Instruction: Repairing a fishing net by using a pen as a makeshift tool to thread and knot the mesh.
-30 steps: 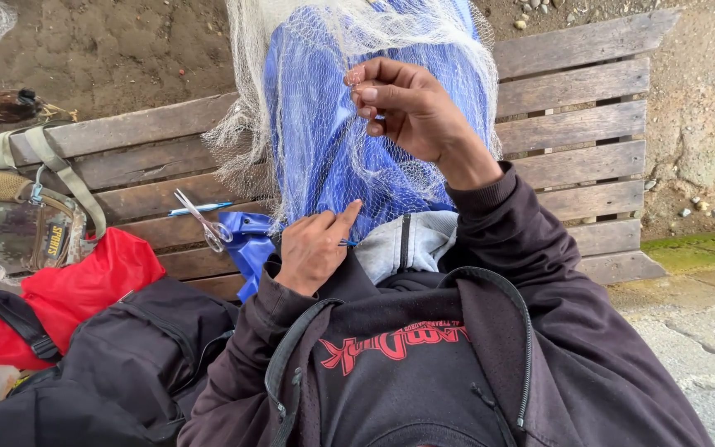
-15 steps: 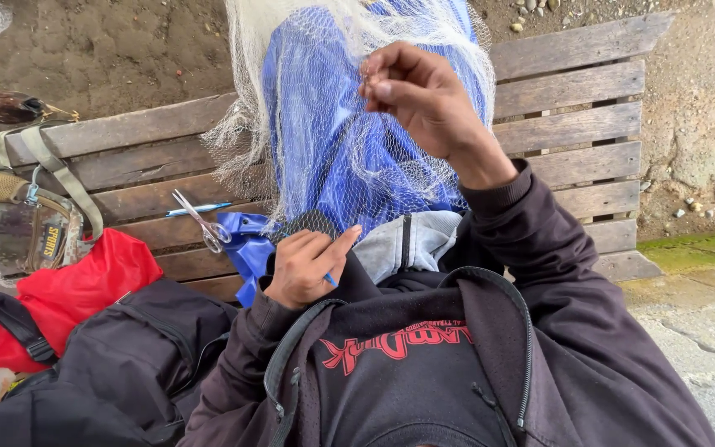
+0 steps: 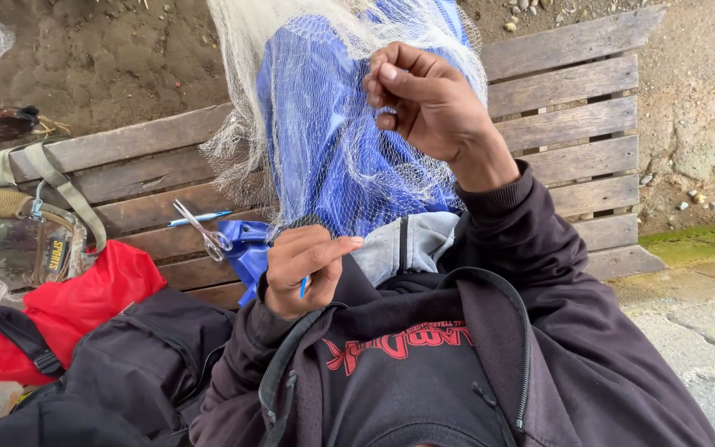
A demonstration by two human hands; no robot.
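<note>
Up high, right hand [image 3: 428, 103] pinches net [image 3: 324, 157] mesh, left hand [image 3: 299, 269] below it gripping what looks like a blue needle [image 3: 303, 286], net hanging vertically between.

Soft, even daylight, faint shadows, no glare; sharp focus, slight wide-angle edge stretch.

Bench clutter beside the work

Left of the lower hand, scissors [image 3: 203, 232] and a blue pen [image 3: 199, 218] lie on the wooden slat bench [image 3: 573, 91]; farther left sit a red bag [image 3: 76, 298], a camouflage pouch with a khaki strap [image 3: 18, 240] and, below them, a black backpack [image 3: 134, 372]. A brown duck [image 3: 2, 124] rests on the dirt ground [image 3: 126, 66] far up and left; right of the upper hand lies mossy concrete [image 3: 697, 240].
</note>
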